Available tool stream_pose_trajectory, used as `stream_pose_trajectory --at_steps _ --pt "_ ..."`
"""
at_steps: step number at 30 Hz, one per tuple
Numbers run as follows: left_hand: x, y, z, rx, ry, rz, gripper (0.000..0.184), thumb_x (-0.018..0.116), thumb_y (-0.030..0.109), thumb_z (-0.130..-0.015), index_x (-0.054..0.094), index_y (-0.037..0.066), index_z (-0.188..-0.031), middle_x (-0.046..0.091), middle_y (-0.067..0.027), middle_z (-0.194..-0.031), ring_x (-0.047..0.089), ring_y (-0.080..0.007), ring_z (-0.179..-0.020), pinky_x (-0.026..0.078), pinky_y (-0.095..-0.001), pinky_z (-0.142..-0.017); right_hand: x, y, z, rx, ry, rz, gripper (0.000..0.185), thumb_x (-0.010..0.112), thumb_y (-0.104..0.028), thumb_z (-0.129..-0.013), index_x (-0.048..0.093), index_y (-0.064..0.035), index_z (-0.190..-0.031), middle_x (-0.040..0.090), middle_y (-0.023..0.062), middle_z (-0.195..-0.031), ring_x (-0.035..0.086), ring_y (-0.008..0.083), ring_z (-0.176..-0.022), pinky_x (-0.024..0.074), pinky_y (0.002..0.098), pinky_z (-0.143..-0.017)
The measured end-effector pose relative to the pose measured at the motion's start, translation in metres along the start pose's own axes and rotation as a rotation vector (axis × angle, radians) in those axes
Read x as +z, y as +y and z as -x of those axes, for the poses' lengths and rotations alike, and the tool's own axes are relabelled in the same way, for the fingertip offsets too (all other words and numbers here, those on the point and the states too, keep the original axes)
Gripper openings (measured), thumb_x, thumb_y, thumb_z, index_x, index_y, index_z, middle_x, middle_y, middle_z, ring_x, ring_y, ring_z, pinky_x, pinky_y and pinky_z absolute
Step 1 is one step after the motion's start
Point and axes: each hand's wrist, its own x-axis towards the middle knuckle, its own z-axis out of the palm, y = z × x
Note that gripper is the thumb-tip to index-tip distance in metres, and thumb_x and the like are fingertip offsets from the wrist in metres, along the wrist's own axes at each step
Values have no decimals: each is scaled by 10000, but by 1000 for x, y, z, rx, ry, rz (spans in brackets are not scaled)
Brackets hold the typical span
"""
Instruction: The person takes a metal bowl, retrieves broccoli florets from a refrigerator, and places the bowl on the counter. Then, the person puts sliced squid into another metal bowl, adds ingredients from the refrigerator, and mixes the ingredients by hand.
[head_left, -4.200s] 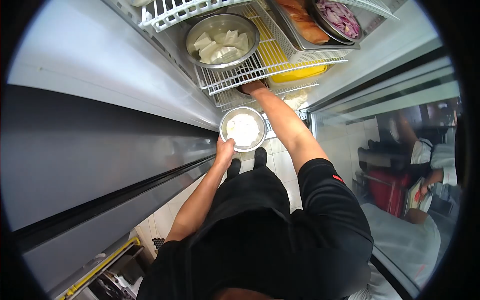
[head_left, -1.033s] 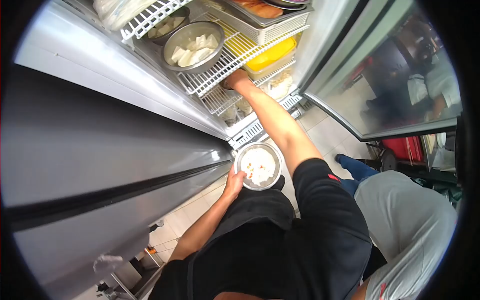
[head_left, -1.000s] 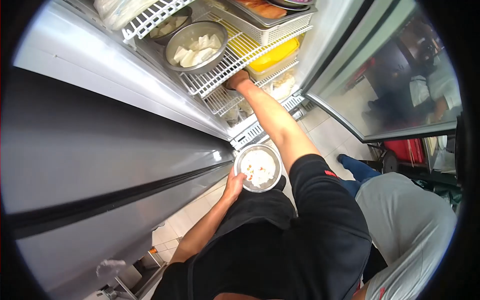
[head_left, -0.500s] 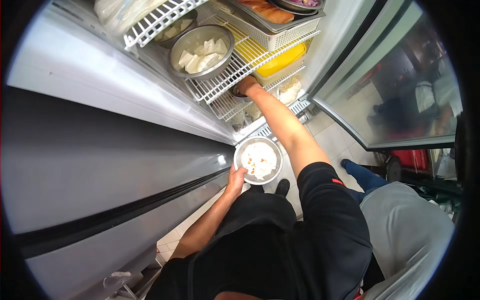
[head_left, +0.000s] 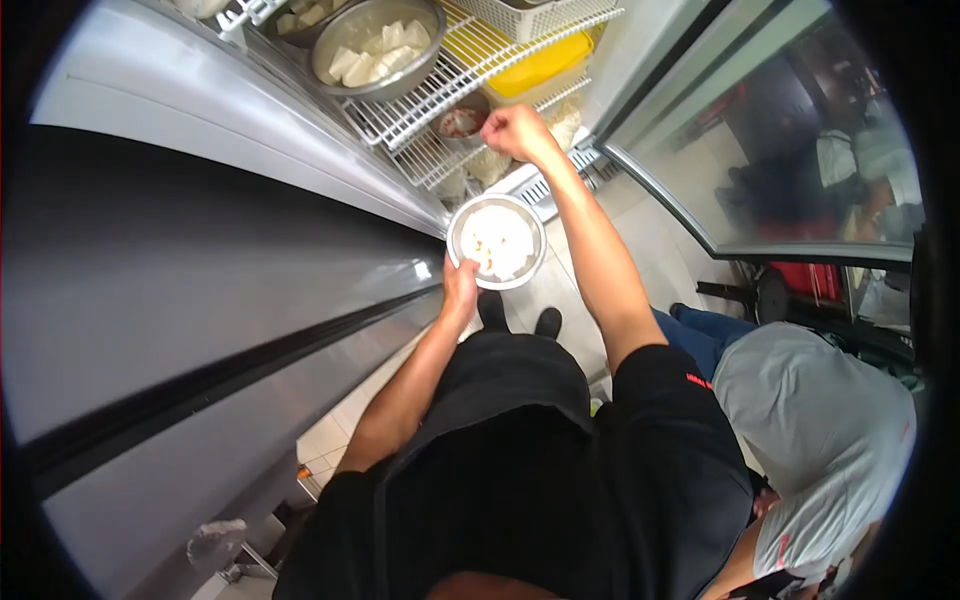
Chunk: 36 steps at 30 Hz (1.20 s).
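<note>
My left hand (head_left: 461, 292) grips the rim of a round metal bowl (head_left: 537, 258), its thumb over the inner edge. Inside the bowl lies white food (head_left: 500, 235) dotted with small orange-red pieces. My right hand (head_left: 517, 133) is closed, fingertips pinched together, just right of a small metal container (head_left: 471, 142) on a lower fridge shelf. Chopped red bits (head_left: 461, 122) show in that container. Whatever the right fingertips hold is too small to make out.
A larger metal bowl (head_left: 425, 75) of white blocks stands on the wire shelf (head_left: 480, 62) above. A yellow-lidded tub (head_left: 545, 65) sits behind. The glass door (head_left: 780, 150) hangs open at right. Close to my right is another person in a grey shirt (head_left: 810, 410).
My right hand has come out of the small metal container toward me, its fingers closed. The container's red contents now show. The view has shifted, and the person beside me has bent differently.
</note>
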Motion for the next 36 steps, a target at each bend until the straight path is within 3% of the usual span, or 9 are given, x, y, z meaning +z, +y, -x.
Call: stream_pose_trajectory --at_steps 7,14,18,21,25,27,29,31,36 --pt "47 -8 -19 -1 -173 -105 588 478 86 -696 352 69 -1270 527 -134 -1095 592 -258 -909 555 -410 -635 -12 58 154 -492 378 313 178 630 -14 -679 642 -13 -857 662 87 -790 620 170 -671 503 297 -644" --pt "137 -57 6 -67 -655 -158 530 494 75 -763 366 -18 -1269 526 -154 -1159 543 -259 -1049 441 -391 -914 -70 116 320 434 751 -69 170 643 -167 -667 580 -11 -694 595 160 -665 580 282 -614 470 360 -604" --pt "221 -60 57 -162 -995 -499 543 498 199 -837 341 17 -1324 465 -150 -1266 478 -272 -1149 412 -384 -946 -67 119 418 393 1257 -199 199 589 -177 -696 618 12 -753 601 150 -634 576 235 -564 452 365 -553" --pt "320 -75 81 567 -1315 -1176 720 477 484 -872 265 27 -1386 472 -233 -1265 457 -331 -1183 345 -389 -988 -60 142 498 534 1457 -270 218 585 -163 -697 629 29 -789 613 165 -651 579 216 -557 452 354 -540" --pt "489 -66 201 1661 -1637 -998 502 540 369 -848 488 51 -1232 575 -214 -1116 542 -357 -1031 409 -420 -883 -59 125 573 748 1763 -361 205 576 -140 -708 626 40 -794 615 161 -644 583 214 -556 455 349 -538" --pt "555 -67 279 1833 -1768 -1178 456 581 340 -806 530 66 -1168 618 -166 -1025 562 -334 -961 413 -433 -827 -50 125 604 697 1931 -396 195 574 -133 -722 629 39 -797 609 151 -619 586 220 -545 456 359 -533" --pt "627 -117 281 2366 -1471 -1383 440 509 394 -829 538 133 -1182 629 -145 -1024 587 -314 -952 360 -481 -864 -56 93 637 825 1946 -354 200 585 -149 -727 633 32 -797 613 174 -639 600 243 -557 465 372 -544" --pt "648 -129 293 2208 -1072 -2147 516 392 480 -867 492 151 -1252 593 -138 -1145 553 -300 -1084 260 -546 -978 -48 96 648 790 2014 -342 207 599 -150 -715 636 34 -803 619 186 -657 602 247 -561 468 365 -546" --pt "653 -176 264 2150 -603 -2677 531 393 533 -861 596 151 -1168 560 -62 -1230 534 -258 -1128 366 -530 -893 -34 73 674 793 2097 -389 200 596 -145 -712 639 31 -796 593 165 -610 573 206 -532 454 338 -525"
